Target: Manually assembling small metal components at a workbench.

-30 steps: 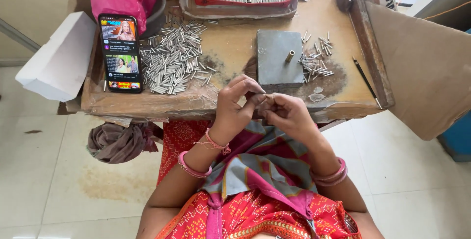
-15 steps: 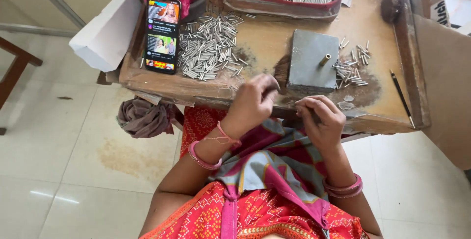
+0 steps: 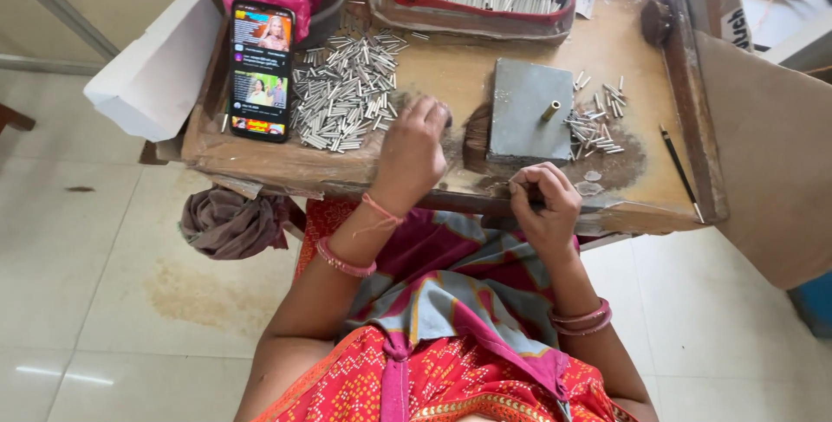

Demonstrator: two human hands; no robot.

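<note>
Left hand point(image 3: 414, 146) now reaching tubes point(image 3: 342, 93), fingers curled

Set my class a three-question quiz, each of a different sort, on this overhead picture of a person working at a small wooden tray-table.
1. True or false: the left hand rests beside the heap of small metal tubes.
2. Which hand is nearer the grey block? A left, B right.
3. Fill in: the phone lies at the table's ___ side.

Key: 1 true; 2 B; 3 left.
</note>
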